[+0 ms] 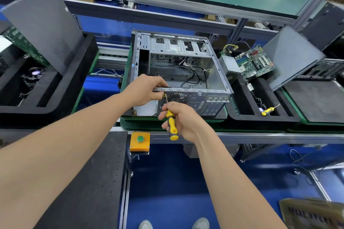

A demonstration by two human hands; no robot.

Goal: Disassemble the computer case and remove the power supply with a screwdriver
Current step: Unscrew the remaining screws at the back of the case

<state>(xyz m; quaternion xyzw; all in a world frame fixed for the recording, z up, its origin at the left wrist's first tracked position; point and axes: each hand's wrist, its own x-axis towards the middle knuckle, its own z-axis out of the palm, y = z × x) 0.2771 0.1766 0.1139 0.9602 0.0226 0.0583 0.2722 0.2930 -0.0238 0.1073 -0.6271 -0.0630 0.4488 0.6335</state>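
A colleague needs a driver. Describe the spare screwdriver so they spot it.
Start at the open computer case in the middle. The black foam tray to its right holds the spare screwdriver. Unlike the matching held screwdriver in the right hand, it lies loose.

I see the computer case as bare sheet metal, dull silver, with a perforated fan grille at its back. The screwdriver has a yellow-and-black handle that looks like smooth plastic, and a thin bright metal shaft. The power supply is a matt grey metal box. The circuit board beside it looks green and slightly glossy. The tray looks like matt black foam. The leaning side panel reads dark grey, matt and smooth. The push-button box is orange plastic, and the blue floor has a sheen.
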